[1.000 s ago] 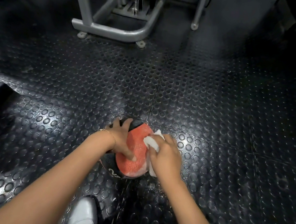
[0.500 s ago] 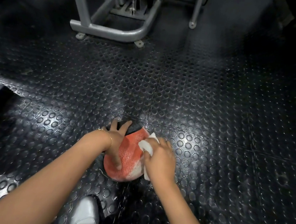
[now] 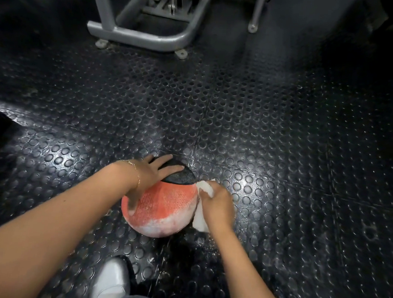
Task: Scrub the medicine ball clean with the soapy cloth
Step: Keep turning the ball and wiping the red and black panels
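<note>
An orange and black medicine ball [image 3: 163,207] rests on the studded black floor, its orange face foamy and pale near the bottom. My left hand [image 3: 150,176] lies spread flat over the ball's top left, fingers reaching onto the black panel, thumb down the orange side. My right hand [image 3: 217,203] presses a white soapy cloth [image 3: 201,215] against the ball's right side, fingers curled around the cloth. A thin gold bracelet circles my left wrist.
A grey metal gym machine frame [image 3: 143,35] stands on the floor at the back, with a thin grey leg [image 3: 254,25] to its right. My white shoe [image 3: 109,280] is at the bottom, near the ball. The rubber floor [image 3: 284,143] glistens around the ball.
The ball has rolled so the black panel now faces up at the far side. My left hand slid from the orange face to the top. My right hand and cloth shifted to the right side.
</note>
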`<action>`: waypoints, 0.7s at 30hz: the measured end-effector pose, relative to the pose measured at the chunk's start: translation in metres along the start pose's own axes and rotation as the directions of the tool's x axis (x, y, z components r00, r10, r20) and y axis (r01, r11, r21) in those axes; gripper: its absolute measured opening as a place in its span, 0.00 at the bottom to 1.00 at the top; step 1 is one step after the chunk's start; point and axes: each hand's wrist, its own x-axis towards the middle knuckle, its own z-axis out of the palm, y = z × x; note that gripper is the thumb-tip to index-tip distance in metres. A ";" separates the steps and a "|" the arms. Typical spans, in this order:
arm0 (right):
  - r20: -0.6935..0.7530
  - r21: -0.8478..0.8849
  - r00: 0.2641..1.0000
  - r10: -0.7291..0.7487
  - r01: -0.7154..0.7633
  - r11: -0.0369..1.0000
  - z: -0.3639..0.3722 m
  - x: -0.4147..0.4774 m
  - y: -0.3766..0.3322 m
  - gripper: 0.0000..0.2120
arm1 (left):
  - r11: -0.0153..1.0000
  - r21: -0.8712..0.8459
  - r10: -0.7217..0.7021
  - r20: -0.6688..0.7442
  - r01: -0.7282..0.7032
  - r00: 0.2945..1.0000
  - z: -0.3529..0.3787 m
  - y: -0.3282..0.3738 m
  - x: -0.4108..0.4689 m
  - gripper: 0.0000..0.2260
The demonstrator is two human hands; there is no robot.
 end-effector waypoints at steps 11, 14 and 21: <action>0.030 -0.035 0.999 0.035 -0.033 0.999 0.002 0.007 0.004 0.11 | 1.000 -0.031 0.003 -0.007 -0.003 1.000 -0.001 0.001 0.000 0.64; 0.041 -0.080 0.998 -0.044 0.047 0.996 0.003 0.001 0.007 0.13 | 1.000 0.006 0.013 -0.014 -0.013 1.000 0.000 -0.003 0.000 0.64; 0.033 -0.129 0.998 -0.048 0.052 0.990 0.000 0.010 0.005 0.11 | 1.000 -0.010 0.026 -0.014 -0.026 1.000 -0.003 0.001 0.002 0.63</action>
